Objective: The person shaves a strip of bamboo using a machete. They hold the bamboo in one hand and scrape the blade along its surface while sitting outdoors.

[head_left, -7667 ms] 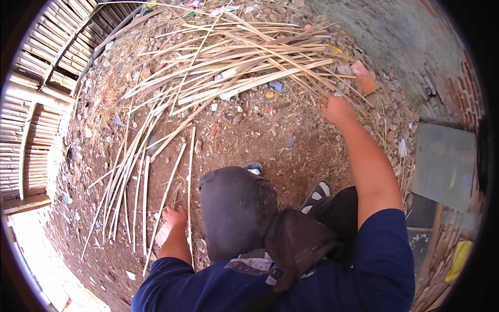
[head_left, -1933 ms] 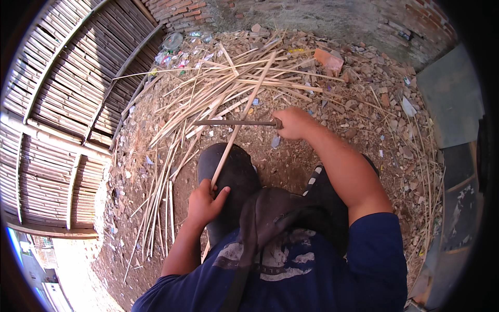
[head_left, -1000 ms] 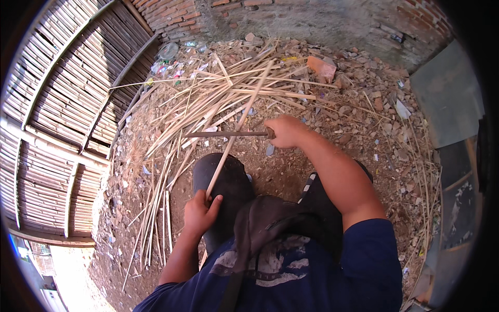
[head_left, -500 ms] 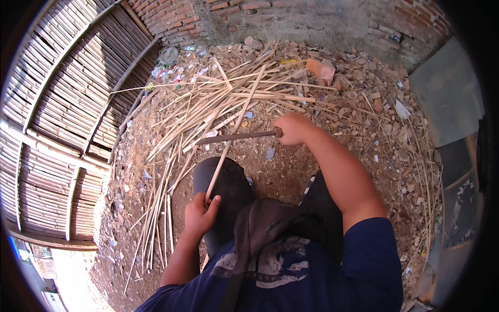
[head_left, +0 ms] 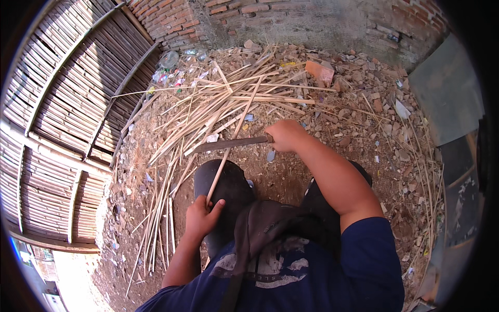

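My left hand is closed round the lower end of a long, pale bamboo strip, beside my left knee. The strip slants up and away, its far end over a heap of similar strips. In my right hand is the handle of a machete, its dark blade pointing left. The blade lies across the strip, a little beyond my knee; whether its edge bites into the strip I cannot tell.
More thin strips lie on the ground at left. Rubble with a broken brick covers the far ground before a brick wall. A bamboo slat wall stands at left, a grey panel at right.
My right hand has drawn the machete slightly nearer and to the left, so its blade crosses the strip lower down. The left hand keeps its grip, nearly in place.
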Motion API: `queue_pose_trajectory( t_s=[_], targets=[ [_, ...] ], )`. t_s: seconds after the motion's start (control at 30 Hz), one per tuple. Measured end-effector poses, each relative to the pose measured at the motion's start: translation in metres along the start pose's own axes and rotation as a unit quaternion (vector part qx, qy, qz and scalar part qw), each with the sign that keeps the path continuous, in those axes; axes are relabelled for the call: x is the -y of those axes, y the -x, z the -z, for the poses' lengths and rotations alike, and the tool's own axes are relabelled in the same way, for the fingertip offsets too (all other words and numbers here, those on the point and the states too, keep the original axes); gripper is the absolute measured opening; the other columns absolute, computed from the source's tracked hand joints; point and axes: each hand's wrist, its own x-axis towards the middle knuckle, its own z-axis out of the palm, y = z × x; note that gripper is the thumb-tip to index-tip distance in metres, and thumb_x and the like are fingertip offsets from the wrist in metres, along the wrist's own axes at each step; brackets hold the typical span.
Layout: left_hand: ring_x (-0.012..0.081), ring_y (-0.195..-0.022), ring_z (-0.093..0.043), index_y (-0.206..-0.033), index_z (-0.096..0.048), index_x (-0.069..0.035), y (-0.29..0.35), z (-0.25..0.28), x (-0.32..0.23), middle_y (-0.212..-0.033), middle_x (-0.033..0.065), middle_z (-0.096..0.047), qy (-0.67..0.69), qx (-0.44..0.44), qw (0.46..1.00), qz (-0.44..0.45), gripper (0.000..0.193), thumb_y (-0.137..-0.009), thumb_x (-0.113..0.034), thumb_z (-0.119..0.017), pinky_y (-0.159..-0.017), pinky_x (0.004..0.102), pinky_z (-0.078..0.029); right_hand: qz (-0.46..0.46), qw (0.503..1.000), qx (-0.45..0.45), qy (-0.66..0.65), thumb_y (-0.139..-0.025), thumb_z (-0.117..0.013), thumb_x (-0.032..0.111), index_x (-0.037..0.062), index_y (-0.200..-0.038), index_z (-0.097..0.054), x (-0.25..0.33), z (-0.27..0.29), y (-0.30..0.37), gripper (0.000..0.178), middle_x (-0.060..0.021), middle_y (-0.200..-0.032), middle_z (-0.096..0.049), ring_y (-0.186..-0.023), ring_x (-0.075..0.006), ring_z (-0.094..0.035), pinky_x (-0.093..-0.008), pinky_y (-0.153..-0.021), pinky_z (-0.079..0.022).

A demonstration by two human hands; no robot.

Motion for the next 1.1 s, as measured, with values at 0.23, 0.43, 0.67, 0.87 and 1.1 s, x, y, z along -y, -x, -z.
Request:
queue_pose_trajectory(
  t_s=[0.23,0.43,0.67,0.87,1.1],
  targets=[
    [0.0329,-0.062,-0.066,-0.079,-0.058,-0.001,-0.002,0.006,0.003,-0.064,0.015,-0.062,-0.011,0.032,0.999,0.005,0.052,-0.087,-0.049,-0.076,-0.06,0.0426,-0.05,0.092,0.993,-0.006,0.075,-0.075,-0.07,0.016,0.0149,-0.094,-0.07,0.043,0.004,0.013,0.018,-0.0125,-0.09,-0.072,-0.089,-0.033,-0.071,-0.0482,-0.077,-0.056],
    [0.032,-0.062,-0.066,-0.082,-0.059,-0.001,-0.003,0.002,0.008,-0.065,0.014,-0.062,0.003,0.02,1.0,-0.005,0.051,-0.086,-0.048,-0.077,-0.06,0.0414,-0.05,-0.028,0.998,0.052,-0.013,-0.076,-0.07,0.016,0.0151,-0.095,-0.07,-0.008,0.011,0.008,0.019,-0.0134,-0.089,-0.071,-0.09,-0.0347,-0.071,-0.049,-0.077,-0.056],
    [0.0314,-0.063,-0.066,-0.084,-0.059,-0.001,-0.003,0.005,0.006,-0.065,0.0136,-0.062,-0.009,0.03,1.0,0.001,0.05,-0.085,-0.048,-0.077,-0.06,0.0415,-0.05,0.09,0.994,0.002,0.056,-0.078,-0.068,0.015,0.012,-0.095,-0.069,0.044,0.008,0.017,0.018,-0.0117,-0.09,-0.072,-0.091,-0.0336,-0.071,-0.0481,-0.077,-0.056],
    [0.0288,-0.061,-0.065,-0.086,-0.06,0.0,0.001,0.01,0.006,-0.065,0.0129,-0.062,-0.026,0.048,0.998,-0.041,0.047,-0.087,-0.044,-0.077,-0.059,0.04,-0.049,0.016,0.999,0.005,-0.029,-0.079,-0.068,0.013,0.0116,-0.107,-0.068,0.022,0.014,0.014,0.028,-0.0147,-0.095,-0.072,-0.094,-0.0361,-0.071,-0.048,-0.081,-0.056],
    [0.0246,-0.061,-0.063,-0.085,-0.061,0.0,-0.002,0.003,0.013,-0.064,0.012,-0.06,0.047,0.015,0.999,0.013,0.046,-0.088,-0.043,-0.077,-0.06,0.0381,-0.049,-0.066,0.994,-0.069,-0.057,-0.079,-0.069,0.015,0.0084,-0.104,-0.068,-0.018,0.016,0.011,0.026,-0.0147,-0.096,-0.072,-0.095,-0.036,-0.07,-0.0499,-0.081,-0.055]
  ],
)
